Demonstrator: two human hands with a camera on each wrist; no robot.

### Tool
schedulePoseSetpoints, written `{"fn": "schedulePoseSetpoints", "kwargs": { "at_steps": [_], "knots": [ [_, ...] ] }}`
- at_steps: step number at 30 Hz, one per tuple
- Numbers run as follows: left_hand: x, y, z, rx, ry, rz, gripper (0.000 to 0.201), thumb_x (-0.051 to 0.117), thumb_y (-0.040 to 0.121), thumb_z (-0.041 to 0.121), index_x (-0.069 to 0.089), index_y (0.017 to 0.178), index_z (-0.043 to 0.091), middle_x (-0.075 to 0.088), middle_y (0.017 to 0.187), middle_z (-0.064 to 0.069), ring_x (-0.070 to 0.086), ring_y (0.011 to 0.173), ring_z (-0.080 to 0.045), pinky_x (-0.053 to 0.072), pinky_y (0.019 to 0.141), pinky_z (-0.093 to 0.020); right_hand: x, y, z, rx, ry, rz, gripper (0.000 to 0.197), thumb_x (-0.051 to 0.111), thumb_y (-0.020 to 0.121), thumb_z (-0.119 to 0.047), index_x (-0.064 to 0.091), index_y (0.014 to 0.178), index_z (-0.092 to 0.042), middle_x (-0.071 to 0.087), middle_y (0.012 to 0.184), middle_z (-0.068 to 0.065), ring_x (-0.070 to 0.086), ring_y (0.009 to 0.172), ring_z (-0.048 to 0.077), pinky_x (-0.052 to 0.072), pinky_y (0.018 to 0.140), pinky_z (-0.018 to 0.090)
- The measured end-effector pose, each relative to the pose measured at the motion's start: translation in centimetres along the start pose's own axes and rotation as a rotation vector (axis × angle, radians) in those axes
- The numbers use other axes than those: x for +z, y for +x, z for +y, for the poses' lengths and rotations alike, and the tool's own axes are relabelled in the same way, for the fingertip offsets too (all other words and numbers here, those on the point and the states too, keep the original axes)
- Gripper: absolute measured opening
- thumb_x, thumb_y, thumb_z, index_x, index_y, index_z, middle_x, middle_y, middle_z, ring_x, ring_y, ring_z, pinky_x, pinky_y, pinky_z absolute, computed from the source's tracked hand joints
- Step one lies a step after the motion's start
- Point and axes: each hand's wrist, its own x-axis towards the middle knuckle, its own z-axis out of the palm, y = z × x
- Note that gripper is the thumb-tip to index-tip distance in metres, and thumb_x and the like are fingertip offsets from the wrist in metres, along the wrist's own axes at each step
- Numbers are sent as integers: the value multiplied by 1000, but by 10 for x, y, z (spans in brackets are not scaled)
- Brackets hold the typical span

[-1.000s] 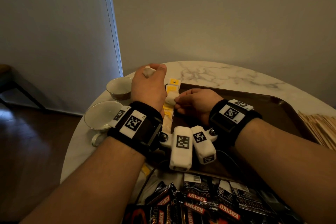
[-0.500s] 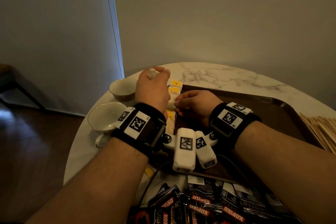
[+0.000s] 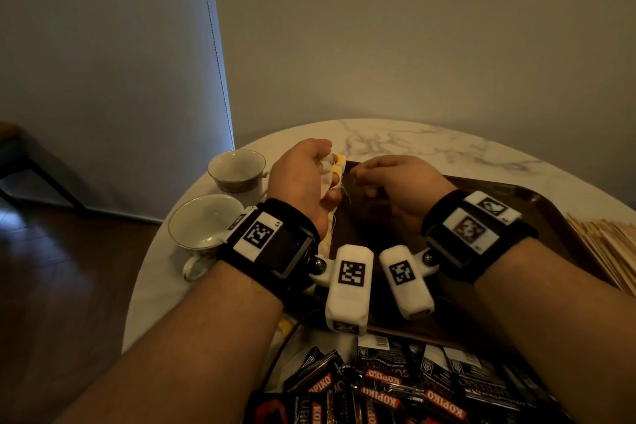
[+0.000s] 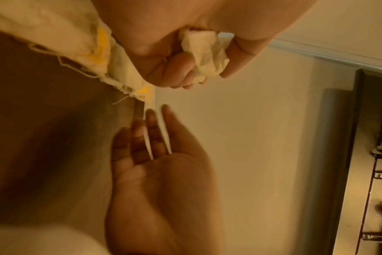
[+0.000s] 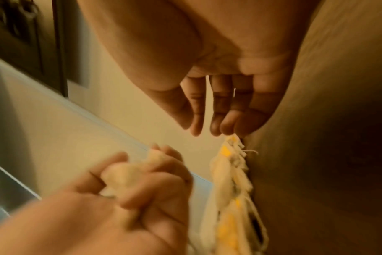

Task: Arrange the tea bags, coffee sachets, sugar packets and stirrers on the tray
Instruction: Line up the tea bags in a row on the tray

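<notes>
My left hand (image 3: 309,179) grips a crumpled bunch of white tea bags (image 4: 205,51) in its fist, just left of the brown tray (image 3: 550,217). A row of tea bags with yellow tags (image 5: 229,181) lies along the tray's left edge. My right hand (image 3: 385,179) hovers over the tray beside that row, its fingers (image 5: 216,110) loosely straight and holding nothing, their tips near the row's far end. Black coffee sachets (image 3: 395,392) are heaped at the table's near edge. Wooden stirrers (image 3: 612,244) lie right of the tray.
Two white teacups (image 3: 237,169) (image 3: 203,220) stand on the marble table (image 3: 447,144) left of my left hand. A wall is close behind the table, and the floor drops away on the left. Most of the tray's dark floor shows bare.
My right hand has let go of the tea bag it touched in the row, and its fingers have straightened. My left hand, still gripping its bunch, has drawn closer to the row.
</notes>
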Motion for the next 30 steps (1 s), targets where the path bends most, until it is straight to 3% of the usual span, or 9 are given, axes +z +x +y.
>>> {"fn": "schedulePoseSetpoints", "kwargs": {
  "at_steps": [3,6,8,13,17,20,22,27,30],
  "knots": [
    [1,0,-4,-34,-12,-13,22,55,95,16,68,111,7,60,89,-8,48,56,-16,34,42,-24,-10,-14,-5,-46,200,-110,23,70,94,-19,70,111,-4,65,78,2,56,61,10,50,59,26],
    [4,-3,-7,-83,-19,-51,23,56,95,17,67,112,8,65,85,-11,57,58,-22,43,45,-27,-10,-24,-2,-78,133,-232,36,80,80,-33,72,108,-10,65,79,0,54,62,10,45,59,25],
    [5,-3,-10,-124,-13,-86,28,58,94,19,67,118,6,70,97,-15,67,73,-30,52,53,-33,-7,-26,5,-77,99,-268,45,83,69,-38,72,105,-12,67,84,4,54,62,11,46,60,27],
    [6,-5,-13,-121,-9,-151,27,57,99,19,64,121,4,68,118,-23,68,89,-35,59,64,-41,-7,-21,15,-71,228,-220,8,72,91,-17,69,96,-12,68,75,2,57,61,12,51,62,31],
    [5,-1,-13,-87,3,-141,17,58,99,21,67,101,5,67,90,-15,64,65,-23,50,45,-28,-13,-19,16,-2,452,-252,13,63,97,-19,66,106,-10,70,84,5,66,68,13,58,65,29],
    [5,2,-13,-126,81,-177,31,66,92,26,68,111,1,59,80,-11,52,56,-17,41,41,-25,-14,-19,17,32,577,-269,24,56,100,-20,68,113,-5,71,90,12,67,71,17,59,62,26],
    [6,-1,-14,-105,127,-206,20,67,89,17,66,104,4,57,71,-9,49,54,-16,37,41,-23,-13,-20,16,48,620,-283,26,55,100,-20,70,110,-2,70,87,14,70,70,21,60,61,24],
    [4,1,-18,-9,164,-185,24,64,91,0,60,111,13,62,76,-7,47,54,-12,36,40,-21,-14,-21,15,7,631,-307,28,57,100,-30,72,109,-7,72,82,10,72,67,18,61,64,24],
    [3,2,-16,26,128,-151,20,63,93,0,62,108,13,65,74,-6,49,53,-10,38,41,-20,-15,-20,16,-59,618,-355,38,67,90,-37,66,117,-10,74,93,10,74,80,22,61,74,30]
  ]
}}
